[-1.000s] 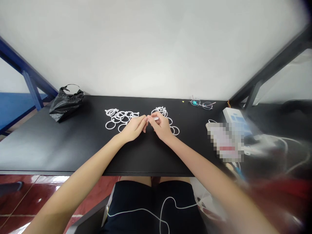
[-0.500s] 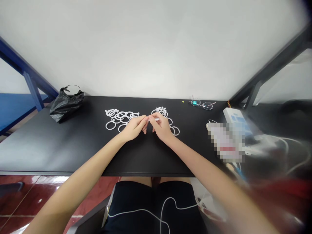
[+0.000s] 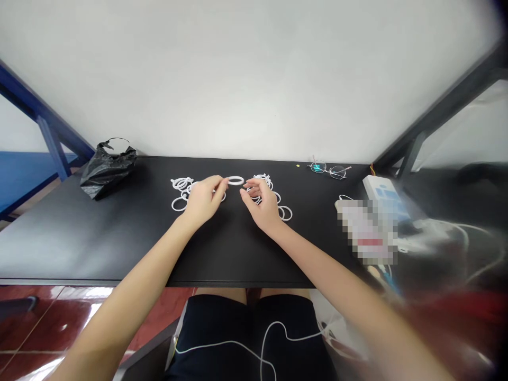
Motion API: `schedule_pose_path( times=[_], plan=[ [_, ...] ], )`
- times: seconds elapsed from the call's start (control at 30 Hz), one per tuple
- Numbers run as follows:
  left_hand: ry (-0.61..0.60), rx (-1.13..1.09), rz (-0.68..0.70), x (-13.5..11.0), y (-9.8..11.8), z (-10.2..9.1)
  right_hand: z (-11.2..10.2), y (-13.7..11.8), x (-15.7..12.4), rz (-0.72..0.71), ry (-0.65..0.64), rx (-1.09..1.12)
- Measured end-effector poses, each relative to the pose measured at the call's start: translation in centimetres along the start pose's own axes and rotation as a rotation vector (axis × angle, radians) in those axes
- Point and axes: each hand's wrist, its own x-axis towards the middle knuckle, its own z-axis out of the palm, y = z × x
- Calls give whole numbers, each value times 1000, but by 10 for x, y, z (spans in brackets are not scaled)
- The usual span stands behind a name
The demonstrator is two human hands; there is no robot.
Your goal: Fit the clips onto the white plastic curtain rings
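Observation:
My left hand [image 3: 204, 200] pinches a white plastic ring [image 3: 235, 180] by its edge and holds it above the black table [image 3: 119, 238]. Under and to the left of that hand lies a spread of white rings [image 3: 183, 193]. My right hand [image 3: 262, 203] hovers just right of the held ring, fingers curled loosely apart, nothing visible in them. Behind and beside the right hand lies a second heap of white rings [image 3: 282, 209].
A crumpled black plastic bag [image 3: 106, 166] sits at the back left. Glasses [image 3: 328, 169] lie at the back right, with a white device [image 3: 383, 191], a blurred-out patch and white cables at the right edge. A white cord crosses my lap.
The hands, earlier pressed together around one ring at the table's middle, have parted. My left hand has lifted the ring up and leftward; my right hand has let go and opened.

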Motion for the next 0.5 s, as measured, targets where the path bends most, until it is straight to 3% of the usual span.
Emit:
schedule_pose_path(
  times=[0.1,0.27,0.5],
  plan=[
    [82,242,-103,3,-8,-5,0,4,0,-102,-33,-216],
    [-64,502,-231,4,-11,-10,1,10,-4,-111,-193,-534],
    [-189,577,-362,5,-8,-10,1,10,-4,-94,-249,-537]
  ],
)
